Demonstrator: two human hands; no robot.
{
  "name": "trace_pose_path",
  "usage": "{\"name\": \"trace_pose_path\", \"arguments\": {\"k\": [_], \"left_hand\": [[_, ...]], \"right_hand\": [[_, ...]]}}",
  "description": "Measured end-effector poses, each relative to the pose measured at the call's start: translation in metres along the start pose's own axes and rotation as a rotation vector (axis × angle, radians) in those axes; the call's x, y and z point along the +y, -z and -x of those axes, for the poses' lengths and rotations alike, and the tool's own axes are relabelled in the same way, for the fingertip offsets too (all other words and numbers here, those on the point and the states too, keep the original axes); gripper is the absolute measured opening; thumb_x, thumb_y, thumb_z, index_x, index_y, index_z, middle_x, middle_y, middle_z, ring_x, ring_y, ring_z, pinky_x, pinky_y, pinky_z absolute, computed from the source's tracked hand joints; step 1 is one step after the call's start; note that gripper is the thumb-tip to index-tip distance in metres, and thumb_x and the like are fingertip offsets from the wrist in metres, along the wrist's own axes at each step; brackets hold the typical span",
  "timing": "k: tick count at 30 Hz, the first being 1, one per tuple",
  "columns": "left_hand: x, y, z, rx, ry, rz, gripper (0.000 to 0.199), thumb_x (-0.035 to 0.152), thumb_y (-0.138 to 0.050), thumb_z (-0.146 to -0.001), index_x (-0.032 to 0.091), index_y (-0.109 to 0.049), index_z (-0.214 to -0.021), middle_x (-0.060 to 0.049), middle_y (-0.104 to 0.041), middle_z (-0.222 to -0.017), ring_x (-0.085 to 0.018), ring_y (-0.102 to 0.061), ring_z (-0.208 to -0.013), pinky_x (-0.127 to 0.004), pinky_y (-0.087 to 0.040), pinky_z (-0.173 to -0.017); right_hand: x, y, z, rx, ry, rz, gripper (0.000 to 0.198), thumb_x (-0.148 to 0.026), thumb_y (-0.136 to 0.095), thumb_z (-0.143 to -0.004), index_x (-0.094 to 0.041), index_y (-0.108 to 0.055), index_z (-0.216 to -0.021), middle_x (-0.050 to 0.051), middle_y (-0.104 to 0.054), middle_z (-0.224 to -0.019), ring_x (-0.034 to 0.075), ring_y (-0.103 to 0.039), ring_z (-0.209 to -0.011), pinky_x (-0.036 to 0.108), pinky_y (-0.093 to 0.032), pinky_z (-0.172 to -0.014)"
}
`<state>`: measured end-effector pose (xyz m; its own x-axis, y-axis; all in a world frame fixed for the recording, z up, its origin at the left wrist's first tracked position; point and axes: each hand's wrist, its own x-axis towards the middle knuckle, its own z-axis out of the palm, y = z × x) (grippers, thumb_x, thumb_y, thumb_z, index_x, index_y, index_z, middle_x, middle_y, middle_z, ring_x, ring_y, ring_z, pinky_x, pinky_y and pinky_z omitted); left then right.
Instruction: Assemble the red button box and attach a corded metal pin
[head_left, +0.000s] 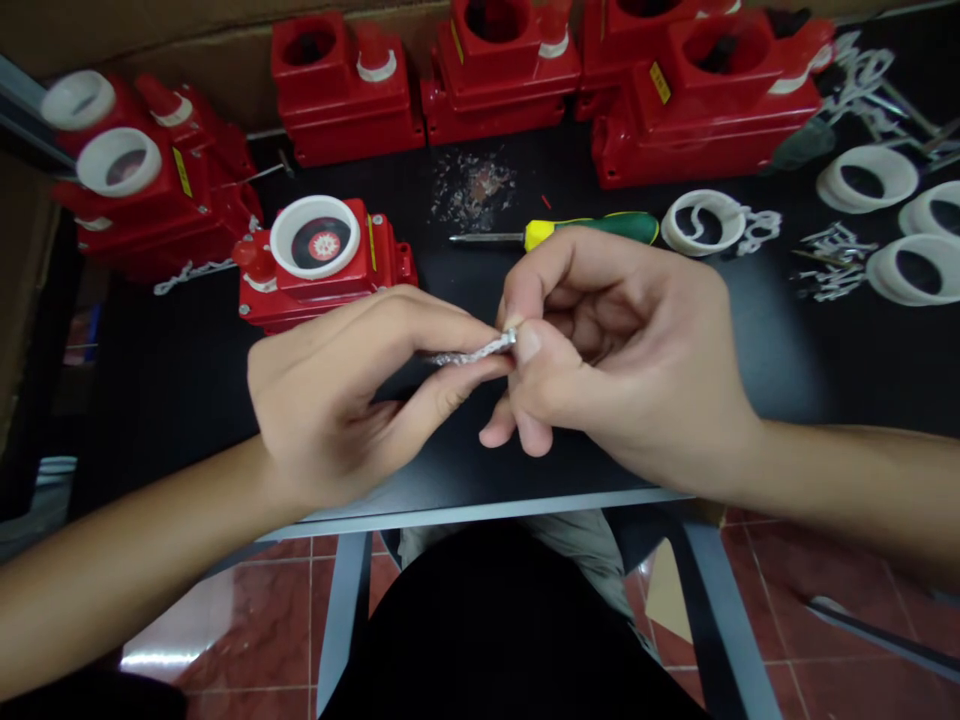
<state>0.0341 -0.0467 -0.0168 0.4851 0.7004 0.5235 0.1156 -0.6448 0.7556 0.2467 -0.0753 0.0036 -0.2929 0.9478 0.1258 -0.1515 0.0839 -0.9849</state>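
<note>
Between my two hands, above the table's front part, is a thin silvery-white twisted cord (474,354) with a small metal-looking end. My left hand (360,390) pinches the cord between thumb and forefinger. The thumb and forefinger of my right hand (622,350) close on its tip, touching the left fingertips; the tip is partly hidden. Beyond the right hand lies a screwdriver (592,231) with a green and yellow handle. Behind the left hand stands a red housing (382,255) with a white ring (315,237) on top.
More red housings (352,115) line the back and the left side (202,190). Loose white rings (866,180), small screws (836,255) and white cords (862,75) lie at the right. Pale shavings (476,185) are scattered behind the screwdriver. The table's front edge (465,515) is close to my body.
</note>
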Motion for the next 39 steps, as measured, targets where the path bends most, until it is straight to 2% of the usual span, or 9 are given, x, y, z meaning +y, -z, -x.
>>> {"name": "trace_pose_path", "arguments": {"k": [3,8,12,16,21,26,31,35,39], "left_hand": [[0.006,0.004,-0.004,-0.002,-0.191,-0.114,0.023,0.020,-0.096,-0.095,0.022,-0.084,-0.115,0.001,-0.089,-0.102,-0.015,-0.080,-0.078,-0.027,-0.065,-0.069],[0.011,0.008,-0.004,-0.004,-0.111,-0.111,0.025,0.023,-0.096,-0.095,0.023,-0.082,-0.115,-0.001,-0.088,-0.102,-0.016,-0.080,-0.080,-0.032,-0.063,-0.065],[0.015,0.006,-0.001,0.011,-0.073,-0.102,0.021,0.023,-0.096,-0.095,0.022,-0.082,-0.111,-0.001,-0.088,-0.102,-0.015,-0.080,-0.084,-0.030,-0.063,-0.068],[0.013,0.002,0.000,0.057,-0.046,-0.125,0.016,0.018,-0.091,-0.099,0.026,-0.080,-0.108,0.004,-0.086,-0.102,-0.013,-0.078,-0.080,-0.029,-0.066,-0.072],[0.011,0.002,-0.001,0.026,-0.109,-0.080,0.017,0.024,-0.093,-0.098,0.026,-0.081,-0.111,-0.001,-0.087,-0.102,-0.017,-0.080,-0.082,-0.031,-0.067,-0.071],[0.015,0.006,-0.008,-0.017,0.036,-0.097,0.011,0.035,-0.091,-0.101,0.032,-0.084,-0.108,0.002,-0.084,-0.096,-0.017,-0.077,-0.079,-0.031,-0.065,-0.075],[0.004,0.007,-0.013,-0.083,-0.060,-0.128,0.011,0.040,-0.083,-0.107,0.030,-0.086,-0.111,-0.001,-0.081,-0.092,-0.017,-0.074,-0.076,-0.029,-0.059,-0.070],[0.000,0.007,-0.012,-0.082,-0.119,-0.156,0.008,0.036,-0.082,-0.108,0.028,-0.085,-0.107,-0.001,-0.079,-0.088,-0.016,-0.070,-0.071,-0.028,-0.056,-0.065],[0.000,0.006,-0.012,-0.087,-0.109,-0.140,0.005,0.037,-0.084,-0.106,0.031,-0.084,-0.107,-0.001,-0.079,-0.086,-0.017,-0.069,-0.069,-0.031,-0.054,-0.063]], "right_hand": [[0.000,0.000,0.003,0.050,0.092,0.128,0.019,-0.007,-0.070,-0.090,-0.019,-0.055,-0.091,-0.006,-0.066,-0.078,0.004,-0.068,-0.059,0.015,-0.059,-0.054],[0.000,0.010,0.003,0.018,0.278,0.308,0.015,-0.012,-0.066,-0.093,-0.019,-0.053,-0.094,-0.002,-0.065,-0.087,0.004,-0.064,-0.067,0.019,-0.054,-0.056],[-0.007,0.018,-0.002,-0.046,0.382,0.472,0.011,-0.019,-0.068,-0.097,-0.019,-0.062,-0.107,0.000,-0.067,-0.092,0.005,-0.063,-0.072,0.019,-0.054,-0.061],[-0.013,0.019,-0.004,-0.027,0.512,0.713,0.003,-0.019,-0.069,-0.103,-0.019,-0.072,-0.101,0.001,-0.073,-0.087,0.004,-0.065,-0.076,0.017,-0.054,-0.065],[-0.011,0.015,0.001,-0.005,0.494,0.725,0.003,-0.019,-0.072,-0.100,-0.021,-0.071,-0.098,-0.001,-0.073,-0.085,0.005,-0.066,-0.075,0.021,-0.052,-0.061],[-0.012,0.014,-0.001,0.033,0.489,0.867,0.011,-0.016,-0.064,-0.099,-0.020,-0.060,-0.090,-0.003,-0.067,-0.078,0.006,-0.061,-0.069,0.027,-0.046,-0.063],[-0.007,0.018,-0.010,0.031,0.600,1.035,0.009,-0.012,-0.063,-0.091,-0.019,-0.058,-0.089,-0.003,-0.064,-0.078,0.005,-0.056,-0.067,0.023,-0.051,-0.070],[-0.003,0.017,-0.011,0.018,0.597,1.034,0.015,-0.009,-0.056,-0.094,-0.019,-0.057,-0.084,-0.001,-0.065,-0.076,0.007,-0.060,-0.070,0.025,-0.052,-0.071],[-0.004,0.015,-0.011,0.011,0.557,0.962,0.021,-0.008,-0.058,-0.091,-0.019,-0.052,-0.074,-0.002,-0.057,-0.067,0.006,-0.051,-0.065,0.026,-0.046,-0.065]]}}
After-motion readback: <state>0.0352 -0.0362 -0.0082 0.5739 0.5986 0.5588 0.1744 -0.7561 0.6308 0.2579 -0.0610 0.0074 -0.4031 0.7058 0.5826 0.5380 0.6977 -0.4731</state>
